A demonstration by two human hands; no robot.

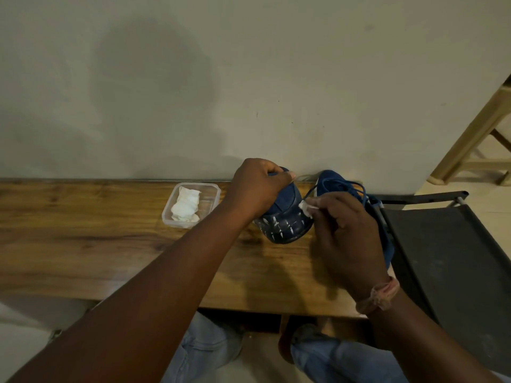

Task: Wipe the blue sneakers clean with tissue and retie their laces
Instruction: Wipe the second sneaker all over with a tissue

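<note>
Left hand (pixel 255 186) grips sneaker (pixel 284 217) — right hand (pixel 345 233) presses tissue (pixel 306 208) against sole.

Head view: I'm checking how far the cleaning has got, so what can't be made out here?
- Held sneaker: upper and laces hidden by the left hand; only the sole shows.
- Second sneaker: mostly behind the right hand.
- Tissue: mostly inside the right grip.
- Dirt on either shoe: light too dim to tell.

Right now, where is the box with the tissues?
In the head view, the clear plastic box sits on the wooden table near the wall, just left of the sneaker that the left hand holds.
</note>
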